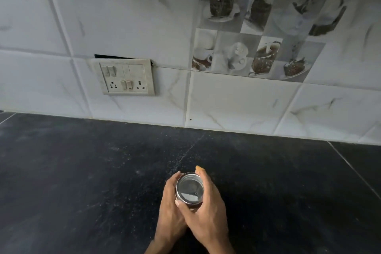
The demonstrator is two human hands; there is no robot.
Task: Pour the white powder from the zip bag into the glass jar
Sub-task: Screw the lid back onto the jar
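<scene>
A small glass jar (pixel 189 188) with a metal rim sits between both my hands, low in the middle of the head view, over the black counter. A little white shows at the bottom of it. My left hand (pixel 170 210) wraps its left side and my right hand (pixel 208 208) wraps its right side, fingers curled round the glass. I cannot tell whether a lid is on it. No zip bag is in view.
The black stone counter (pixel 82 181) spreads all round, dusted with fine white specks. Behind it rises a white marble-tiled wall with a switch and socket plate (pixel 125 77) and a picture tile of cups (pixel 257 33).
</scene>
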